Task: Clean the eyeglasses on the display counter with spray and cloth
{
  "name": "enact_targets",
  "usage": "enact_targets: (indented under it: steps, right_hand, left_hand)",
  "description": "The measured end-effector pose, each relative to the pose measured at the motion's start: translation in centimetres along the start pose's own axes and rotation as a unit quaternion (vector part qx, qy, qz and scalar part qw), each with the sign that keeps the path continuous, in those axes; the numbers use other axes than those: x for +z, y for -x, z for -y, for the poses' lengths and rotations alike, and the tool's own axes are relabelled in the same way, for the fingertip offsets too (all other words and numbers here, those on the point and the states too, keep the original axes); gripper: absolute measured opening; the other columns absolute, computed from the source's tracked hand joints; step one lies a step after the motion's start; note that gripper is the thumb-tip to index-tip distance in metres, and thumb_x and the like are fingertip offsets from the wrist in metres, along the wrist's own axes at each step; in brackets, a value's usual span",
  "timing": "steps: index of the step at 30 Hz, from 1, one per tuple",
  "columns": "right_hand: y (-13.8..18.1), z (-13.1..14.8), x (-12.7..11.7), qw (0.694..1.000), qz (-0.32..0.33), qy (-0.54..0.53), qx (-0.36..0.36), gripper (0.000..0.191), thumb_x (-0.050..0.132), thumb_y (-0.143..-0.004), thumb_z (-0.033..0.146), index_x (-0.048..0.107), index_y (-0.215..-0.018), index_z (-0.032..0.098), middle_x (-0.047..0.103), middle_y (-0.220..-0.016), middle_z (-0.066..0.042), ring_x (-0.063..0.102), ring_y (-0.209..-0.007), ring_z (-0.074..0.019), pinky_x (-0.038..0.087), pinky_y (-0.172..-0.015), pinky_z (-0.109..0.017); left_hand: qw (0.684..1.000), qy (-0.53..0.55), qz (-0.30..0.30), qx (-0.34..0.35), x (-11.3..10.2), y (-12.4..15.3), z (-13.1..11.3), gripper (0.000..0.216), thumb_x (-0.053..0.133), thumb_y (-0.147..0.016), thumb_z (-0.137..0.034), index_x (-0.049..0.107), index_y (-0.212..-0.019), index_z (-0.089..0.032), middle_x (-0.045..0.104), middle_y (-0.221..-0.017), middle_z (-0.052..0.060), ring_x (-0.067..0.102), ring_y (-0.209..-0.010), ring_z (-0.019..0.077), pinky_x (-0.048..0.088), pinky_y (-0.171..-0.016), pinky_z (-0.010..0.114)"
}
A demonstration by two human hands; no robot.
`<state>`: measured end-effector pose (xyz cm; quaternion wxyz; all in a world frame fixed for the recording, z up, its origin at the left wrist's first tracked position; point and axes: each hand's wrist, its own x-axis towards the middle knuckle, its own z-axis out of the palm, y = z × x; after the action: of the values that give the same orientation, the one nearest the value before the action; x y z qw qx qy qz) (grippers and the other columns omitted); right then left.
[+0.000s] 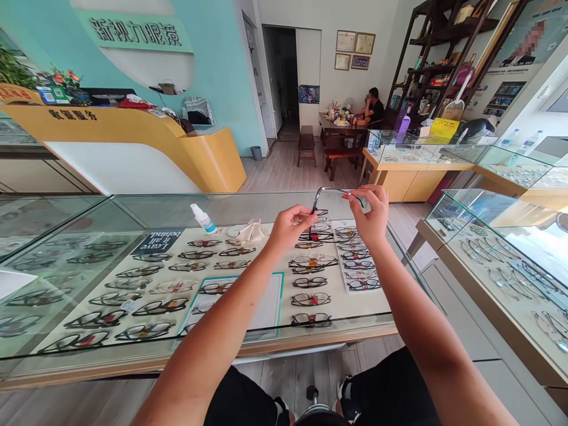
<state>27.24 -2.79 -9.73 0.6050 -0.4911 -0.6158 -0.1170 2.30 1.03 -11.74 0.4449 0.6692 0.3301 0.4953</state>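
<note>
I hold a pair of dark-framed glasses (331,190) up above the glass display counter (133,213). My left hand (290,228) pinches the lower part of the frame near one temple. My right hand (370,213) grips the other end, fingers closed around it. Below my hands, inside the counter, lie rows of several spectacle frames (310,278). On the glass to the left stand a small white spray bottle with a blue label (203,218) and a crumpled beige cleaning cloth (251,234).
A second glass counter with frames (501,260) runs along the right. A yellow reception desk (133,142) stands at the back left. A person sits at a wooden table (344,133) at the far back. A wooden shelf unit (444,53) rises behind.
</note>
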Motion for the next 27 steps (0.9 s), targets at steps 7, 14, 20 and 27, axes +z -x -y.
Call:
enact_targets:
  steps: [7,14,20,27]
  right_hand:
    - [0.2,0.8,-0.1,0.999,0.021,0.03,-0.003,0.018,0.066,-0.109,0.039,0.082,-0.109,0.031,0.073,-0.122,-0.011,0.069,-0.118,-0.0356,0.053,-0.11,-0.061]
    - [0.5,1.6,-0.2,0.997,0.043,0.051,-0.029,0.018,0.065,-0.111,0.039,0.081,-0.109,0.031,0.076,-0.119,-0.011,0.068,-0.117,-0.0359,0.051,-0.108,-0.059]
    - [0.9,2.3,-0.1,0.996,0.038,0.074,-0.035,0.017,0.063,-0.112,0.04,0.078,-0.114,0.033,0.075,-0.123,-0.011,0.067,-0.116,-0.0369,0.05,-0.107,-0.061]
    - [1.6,3.4,0.1,0.995,0.081,0.042,-0.05,0.016,0.064,-0.11,0.042,0.074,-0.111,0.029,0.074,-0.106,-0.01,0.069,-0.103,-0.0339,0.054,-0.1,-0.055]
  left_hand:
    - [1.0,-0.011,0.007,0.011,0.8,0.6,-0.9,0.058,0.094,-0.078,-0.078,0.081,-0.09,-0.023,0.081,-0.095,0.007,0.075,-0.088,0.0223,0.06,-0.079,0.034]
    - [0.999,-0.037,0.023,0.029,1.3,1.0,-1.1,0.048,0.093,-0.083,-0.069,0.082,-0.09,-0.023,0.081,-0.1,0.008,0.074,-0.095,0.0235,0.059,-0.078,0.032]
    - [0.999,-0.033,0.016,0.032,1.8,1.2,-0.9,0.045,0.093,-0.083,-0.066,0.083,-0.091,-0.023,0.082,-0.103,0.009,0.075,-0.097,0.0241,0.06,-0.08,0.033]
    - [0.999,0.035,-0.03,0.006,1.4,0.7,-1.1,0.049,0.096,-0.08,-0.067,0.082,-0.093,-0.022,0.082,-0.104,0.007,0.074,-0.092,0.0217,0.061,-0.086,0.034]
